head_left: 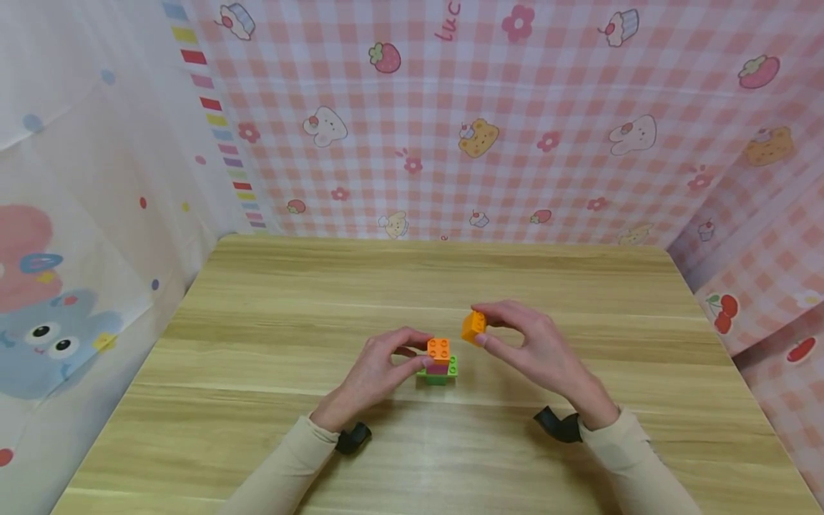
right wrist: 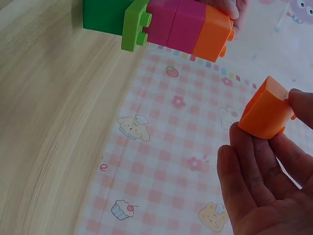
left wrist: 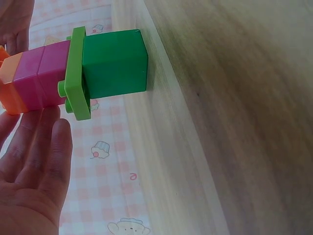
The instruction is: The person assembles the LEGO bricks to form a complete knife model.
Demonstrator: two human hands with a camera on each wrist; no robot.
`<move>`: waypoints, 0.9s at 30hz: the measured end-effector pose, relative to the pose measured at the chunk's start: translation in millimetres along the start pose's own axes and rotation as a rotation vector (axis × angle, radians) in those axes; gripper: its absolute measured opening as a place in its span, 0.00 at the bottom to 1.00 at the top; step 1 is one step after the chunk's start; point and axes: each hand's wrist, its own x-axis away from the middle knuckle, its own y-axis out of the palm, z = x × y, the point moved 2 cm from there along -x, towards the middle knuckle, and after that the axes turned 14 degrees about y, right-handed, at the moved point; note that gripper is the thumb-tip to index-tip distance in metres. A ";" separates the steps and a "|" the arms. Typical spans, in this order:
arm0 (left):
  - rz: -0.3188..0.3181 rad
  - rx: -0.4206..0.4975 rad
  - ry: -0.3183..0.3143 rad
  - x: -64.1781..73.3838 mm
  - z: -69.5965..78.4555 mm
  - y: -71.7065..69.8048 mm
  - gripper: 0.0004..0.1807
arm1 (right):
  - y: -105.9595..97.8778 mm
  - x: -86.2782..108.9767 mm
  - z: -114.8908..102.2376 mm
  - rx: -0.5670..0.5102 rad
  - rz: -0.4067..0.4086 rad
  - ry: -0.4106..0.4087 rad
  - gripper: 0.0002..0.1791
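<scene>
A small tower of toy building bricks stands upright on the table. Its base is a dark green brick (left wrist: 115, 63), with a wider light green plate (left wrist: 76, 78) on it. Two magenta bricks (right wrist: 173, 24) come above, and an orange brick (head_left: 439, 350) with bare studs tops the tower. My left hand (head_left: 383, 365) holds this top brick from the left between thumb and fingers. To the right and slightly higher, my right hand (head_left: 534, 343) pinches a separate orange brick (right wrist: 266, 112) with a curved side, tilted in the air, apart from the tower.
The wooden table (head_left: 257, 300) reaches back to a pink checked cloth (head_left: 418, 93) hung behind it. A pale patterned cloth (head_left: 77, 157) hangs on the left. Black straps (head_left: 558, 425) show at both wrists, below the cream sleeves.
</scene>
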 end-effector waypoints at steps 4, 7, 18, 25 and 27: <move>-0.001 0.000 -0.002 0.2 -0.1 0.1 0.16 | 2.2 -0.8 -2.5 -0.003 -0.009 -0.005 0.23; -0.001 0.000 -0.005 0.4 -0.2 0.1 0.16 | 3.6 -1.7 -4.5 -0.013 -0.014 -0.016 0.23; 0.002 0.015 -0.016 1.7 -1.1 0.2 0.16 | 7.6 -4.1 -8.8 -0.021 -0.020 -0.030 0.24; 0.000 0.010 -0.012 0.9 -0.5 -0.1 0.16 | 9.8 -5.0 -9.9 -0.023 -0.028 -0.034 0.24; -0.001 0.005 -0.013 0.9 -0.5 -0.1 0.16 | 10.3 -5.1 -10.6 -0.023 -0.029 -0.035 0.24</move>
